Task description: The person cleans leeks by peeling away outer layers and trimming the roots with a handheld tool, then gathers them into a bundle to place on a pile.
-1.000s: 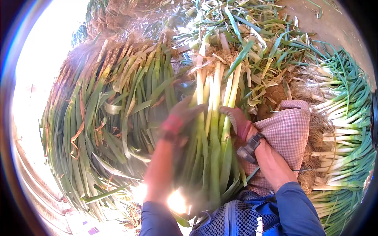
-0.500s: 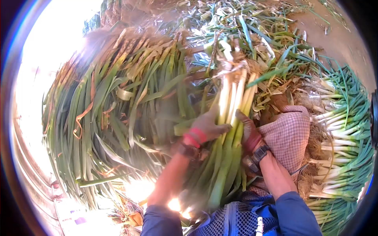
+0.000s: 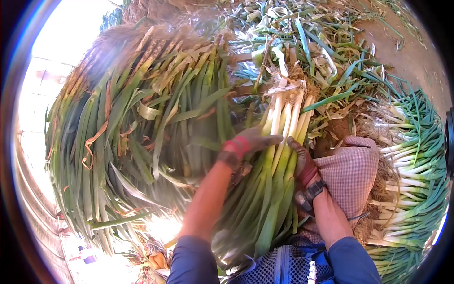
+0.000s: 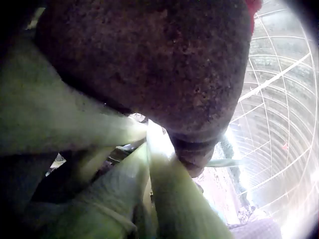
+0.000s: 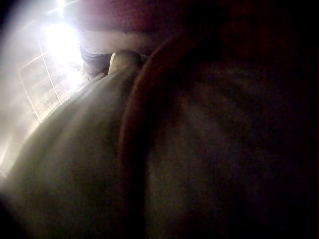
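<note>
A bunch of green onions (image 3: 276,170) lies lengthwise before me, white stems and roots pointing away, green leaves toward my lap. My gloved left hand (image 3: 255,141) grips it from the left, with the thumb reaching across the front. From the right, my gloved right hand (image 3: 302,162) holds the same bunch, its thumb near the left one. In the left wrist view, the dark glove (image 4: 149,64) curls over thick green stalks (image 4: 187,199). The right wrist view is very dark, with blurred stalks (image 5: 75,149) close up. Most fingers are hidden behind the bunch.
A big heap of untrimmed green onions (image 3: 127,128) stands on the left. Stripped leaves (image 3: 326,47) pile up at the back. Cleaned green onions (image 3: 406,175) line the right side, beside a checked cloth (image 3: 350,165) over my knee.
The bunch has shifted right in view and now leans, its root end to the right. Both hands have moved right and slightly down with it, coming closer together around the stems.
</note>
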### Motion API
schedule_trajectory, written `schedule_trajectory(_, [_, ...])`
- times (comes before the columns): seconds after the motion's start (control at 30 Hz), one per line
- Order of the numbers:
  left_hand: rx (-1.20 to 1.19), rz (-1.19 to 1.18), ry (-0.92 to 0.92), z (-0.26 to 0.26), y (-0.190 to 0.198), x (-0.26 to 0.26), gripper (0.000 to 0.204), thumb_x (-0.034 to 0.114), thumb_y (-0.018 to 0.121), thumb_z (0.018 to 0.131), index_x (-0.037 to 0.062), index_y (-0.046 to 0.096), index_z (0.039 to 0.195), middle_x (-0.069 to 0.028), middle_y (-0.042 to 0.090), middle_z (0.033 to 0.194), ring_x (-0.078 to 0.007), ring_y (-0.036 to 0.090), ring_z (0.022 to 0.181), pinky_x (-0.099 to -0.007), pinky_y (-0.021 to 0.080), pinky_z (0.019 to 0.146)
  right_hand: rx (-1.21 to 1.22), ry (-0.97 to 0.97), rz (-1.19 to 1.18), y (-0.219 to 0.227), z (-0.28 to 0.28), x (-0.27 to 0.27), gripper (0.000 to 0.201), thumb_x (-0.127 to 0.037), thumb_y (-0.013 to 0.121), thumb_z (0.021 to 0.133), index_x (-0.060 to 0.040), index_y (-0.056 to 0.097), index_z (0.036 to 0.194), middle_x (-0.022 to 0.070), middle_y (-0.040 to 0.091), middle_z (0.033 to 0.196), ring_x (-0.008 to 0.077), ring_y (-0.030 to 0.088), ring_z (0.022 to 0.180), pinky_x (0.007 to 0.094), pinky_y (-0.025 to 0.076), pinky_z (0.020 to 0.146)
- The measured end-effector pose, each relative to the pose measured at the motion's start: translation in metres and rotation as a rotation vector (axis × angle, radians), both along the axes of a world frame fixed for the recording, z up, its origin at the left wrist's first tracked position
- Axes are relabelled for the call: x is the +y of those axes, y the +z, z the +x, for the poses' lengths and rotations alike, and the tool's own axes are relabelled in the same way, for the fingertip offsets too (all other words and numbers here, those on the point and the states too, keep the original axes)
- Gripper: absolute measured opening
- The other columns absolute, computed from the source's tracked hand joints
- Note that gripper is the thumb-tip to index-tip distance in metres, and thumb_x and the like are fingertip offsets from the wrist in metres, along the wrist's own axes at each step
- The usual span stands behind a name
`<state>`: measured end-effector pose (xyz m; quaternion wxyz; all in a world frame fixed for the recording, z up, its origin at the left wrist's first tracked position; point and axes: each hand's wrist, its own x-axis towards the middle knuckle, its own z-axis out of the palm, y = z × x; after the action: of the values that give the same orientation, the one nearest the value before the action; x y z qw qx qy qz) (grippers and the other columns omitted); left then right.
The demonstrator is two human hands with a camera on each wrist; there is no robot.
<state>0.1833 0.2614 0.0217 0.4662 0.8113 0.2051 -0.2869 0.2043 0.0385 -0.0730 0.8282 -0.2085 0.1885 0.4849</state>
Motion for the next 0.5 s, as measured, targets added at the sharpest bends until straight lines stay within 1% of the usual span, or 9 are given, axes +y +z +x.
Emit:
schedule_trajectory(0.03, [-0.002,0.123,-0.030,0.003,-0.003,-0.002,0.096,0.058,0.081,0.090,-0.0028,0.047,0.156,-0.0170,0.070,0.136,-0.0239,0.065,0.124,-0.0346,0.048,0.108,0.017,-0.003,0.026,0.002,0.000,-0.001,0.033,-0.026,0.068,0.104,-0.0056,0.066,0.131,0.0074,0.072,0.121,0.0192,0.071,0.106,0.0365,0.058,0.099])
schedule_trajectory(0.07, [-0.002,0.121,-0.023,0.002,-0.008,0.001,0.096,0.058,0.081,0.090,-0.0028,0.047,0.156,-0.0170,0.070,0.136,-0.0239,0.065,0.124,-0.0346,0.048,0.108,0.034,-0.003,0.052,0.006,0.000,-0.001,0.034,-0.025,0.067,0.104,-0.0048,0.065,0.131,0.0084,0.072,0.122,0.0200,0.071,0.107,0.0370,0.058,0.099])
schedule_trajectory(0.13, [-0.081,-0.066,-0.016,0.000,-0.018,0.008,0.103,0.063,0.081,0.087,-0.0048,0.046,0.156,-0.0203,0.068,0.139,-0.0252,0.063,0.127,-0.0345,0.046,0.110,0.020,0.016,0.085,0.014,0.002,0.000,0.035,-0.025,0.067,0.104,-0.0041,0.065,0.132,0.0094,0.072,0.122,0.0212,0.071,0.107,0.0378,0.059,0.099])
schedule_trajectory(0.23, [-0.130,-0.030,0.123,-0.009,-0.081,0.024,0.102,0.065,0.079,0.088,-0.0032,0.046,0.156,-0.0201,0.066,0.142,-0.0245,0.061,0.131,-0.0341,0.045,0.112,-0.021,0.017,0.108,0.023,0.003,0.003,0.037,-0.025,0.066,0.104,-0.0025,0.063,0.134,0.0118,0.072,0.123,0.0244,0.072,0.108,0.0401,0.059,0.099])
schedule_trajectory(0.3, [-0.122,-0.013,0.112,-0.002,-0.025,0.016,0.097,0.065,0.078,0.088,-0.0020,0.051,0.154,-0.0193,0.065,0.143,-0.0234,0.060,0.132,-0.0340,0.044,0.113,-0.054,-0.022,0.026,0.032,0.002,0.006,0.038,-0.025,0.067,0.104,-0.0029,0.063,0.134,0.0115,0.072,0.123,0.0243,0.072,0.107,0.0396,0.060,0.099])
schedule_trajectory(0.33, [-0.111,0.006,0.094,0.000,-0.003,0.012,0.093,0.064,0.077,0.089,-0.0007,0.055,0.152,-0.0186,0.064,0.145,-0.0224,0.059,0.133,-0.0338,0.044,0.114,-0.072,-0.001,0.042,0.018,0.002,0.004,0.036,-0.025,0.065,0.104,-0.0039,0.065,0.134,0.0087,0.072,0.123,0.0223,0.070,0.111,0.0382,0.057,0.102])
schedule_trajectory(0.37, [-0.112,0.003,0.097,-0.002,-0.019,0.015,0.093,0.064,0.077,0.089,-0.0007,0.055,0.152,-0.0186,0.064,0.145,-0.0224,0.059,0.133,-0.0338,0.044,0.114,-0.072,0.002,0.038,0.020,0.001,0.003,0.036,-0.025,0.065,0.104,-0.0039,0.065,0.134,0.0087,0.072,0.123,0.0223,0.070,0.111,0.0382,0.057,0.102])
schedule_trajectory(0.43, [-0.237,-0.199,0.077,-0.011,-0.063,0.022,0.087,0.067,0.076,0.089,0.0010,0.064,0.143,-0.0175,0.069,0.136,-0.0222,0.064,0.125,-0.0350,0.047,0.110,-0.160,-0.006,-0.112,0.029,0.000,0.004,0.035,-0.025,0.066,0.104,-0.0032,0.066,0.132,0.0081,0.072,0.121,0.0215,0.070,0.109,0.0370,0.058,0.101])
schedule_trajectory(0.5, [-0.133,-0.115,0.035,-0.011,-0.027,0.016,0.085,0.068,0.076,0.089,0.0011,0.067,0.140,-0.0170,0.071,0.131,-0.0222,0.066,0.118,-0.0356,0.049,0.107,-0.181,-0.015,-0.105,0.009,0.000,0.004,0.036,-0.026,0.067,0.104,-0.0033,0.065,0.132,0.0093,0.072,0.122,0.0222,0.071,0.108,0.0376,0.058,0.100])
